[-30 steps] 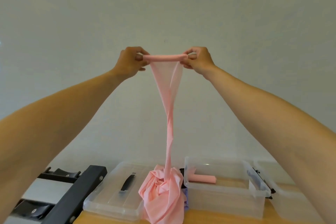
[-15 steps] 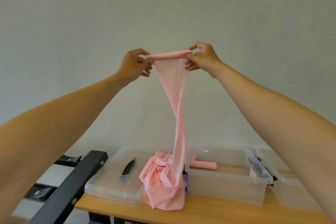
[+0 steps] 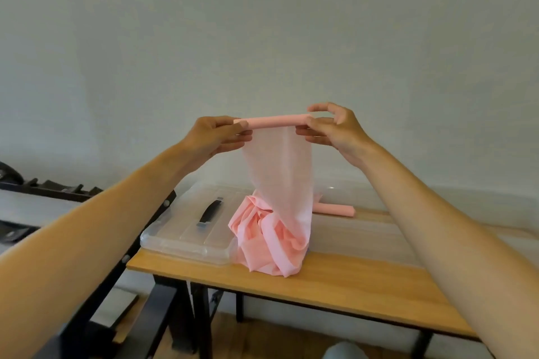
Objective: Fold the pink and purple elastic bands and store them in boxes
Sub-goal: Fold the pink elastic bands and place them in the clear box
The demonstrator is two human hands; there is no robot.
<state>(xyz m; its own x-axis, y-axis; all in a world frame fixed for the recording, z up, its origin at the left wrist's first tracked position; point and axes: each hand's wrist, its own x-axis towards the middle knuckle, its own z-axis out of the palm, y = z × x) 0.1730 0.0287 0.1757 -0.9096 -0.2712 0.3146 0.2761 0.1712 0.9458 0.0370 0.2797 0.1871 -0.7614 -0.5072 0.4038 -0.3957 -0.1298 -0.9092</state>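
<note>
Pink band point(image 3: 277, 172) hangs between both hands above the tabletop point(image 3: 335, 280), its top edge wound into a tight roll point(image 3: 274, 121) held level. The left hand point(image 3: 215, 137) pinches the roll's end at 9 o'clock, thumb on top and fingers curled beneath. The right hand point(image 3: 335, 131) pinches the end at 3 o'clock, its upper fingers lifted a little off the roll. Each grip is closed on the band. From the roll a thin sheet drops to 6 o'clock into a crumpled heap point(image 3: 268, 239) on the tabletop. At 9 o'clock of the heap, touching it, lies a clear lid point(image 3: 186, 230) with a dark handle. At 2 o'clock of the heap a second pink roll point(image 3: 335, 209) lies, probably inside a clear box point(image 3: 379, 242), though blur hides the walls.
</note>
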